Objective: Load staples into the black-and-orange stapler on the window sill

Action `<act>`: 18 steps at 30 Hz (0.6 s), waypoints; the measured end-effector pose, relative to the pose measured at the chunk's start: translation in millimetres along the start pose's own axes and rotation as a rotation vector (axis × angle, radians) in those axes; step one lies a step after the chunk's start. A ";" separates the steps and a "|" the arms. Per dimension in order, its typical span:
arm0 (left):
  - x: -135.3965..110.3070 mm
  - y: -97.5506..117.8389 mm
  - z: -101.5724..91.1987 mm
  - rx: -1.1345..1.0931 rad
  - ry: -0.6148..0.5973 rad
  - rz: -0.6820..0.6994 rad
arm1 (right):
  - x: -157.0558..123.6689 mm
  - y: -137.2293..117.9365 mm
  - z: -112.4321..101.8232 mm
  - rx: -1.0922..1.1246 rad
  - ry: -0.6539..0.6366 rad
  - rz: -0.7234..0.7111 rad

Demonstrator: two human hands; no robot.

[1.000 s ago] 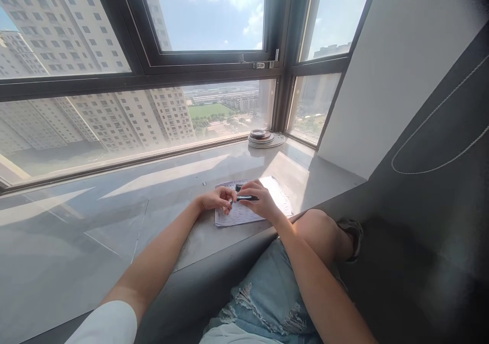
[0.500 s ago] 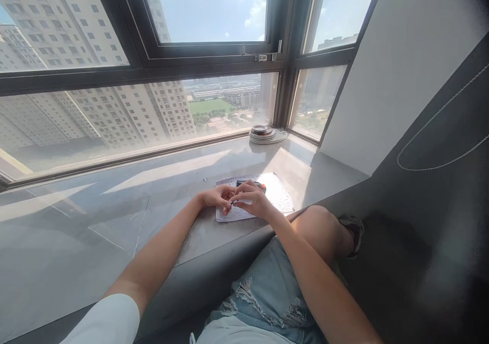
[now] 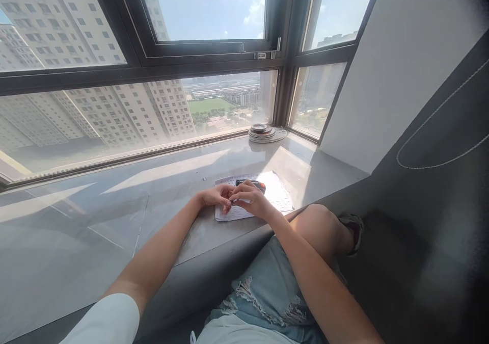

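Note:
My left hand (image 3: 217, 196) and my right hand (image 3: 252, 200) meet over a printed sheet of paper (image 3: 275, 201) on the window ledge. Both hands are closed, with thumbs and fingertips pinched together. Between the fingertips is a tiny dark thing, too small and too covered to name. Just behind my right hand lies a black, thick stick-like object (image 3: 261, 186) with an orange end, resting on the paper. My right fingers hide part of it.
A stack of round plates or coasters (image 3: 263, 133) stands in the window corner. A small pale bit (image 3: 205, 178) lies left of the paper. The ledge's front edge runs beside my knee (image 3: 315, 227). A bead chain (image 3: 424, 167) hangs at the right.
The hands stay over the paper, with only a slight shift of the fingers at the pinch. The tiny dark thing shows less now. The view has moved very slightly.

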State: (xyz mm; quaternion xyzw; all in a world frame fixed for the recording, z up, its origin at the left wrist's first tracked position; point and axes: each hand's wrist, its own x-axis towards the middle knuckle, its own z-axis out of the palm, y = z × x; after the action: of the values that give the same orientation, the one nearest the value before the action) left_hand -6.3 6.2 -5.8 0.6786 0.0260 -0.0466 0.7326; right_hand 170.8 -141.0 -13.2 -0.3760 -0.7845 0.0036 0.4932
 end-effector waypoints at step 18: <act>-1.6 8.0 4.0 -0.143 0.322 0.193 | 1.4 -2.4 -25.8 0.003 0.328 0.210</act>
State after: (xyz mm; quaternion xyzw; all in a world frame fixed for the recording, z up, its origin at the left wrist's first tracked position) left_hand -7.2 2.9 2.6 0.6230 0.0809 0.1349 0.7663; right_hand 189.1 -151.3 2.0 -0.4503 -0.6501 -0.0051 0.6120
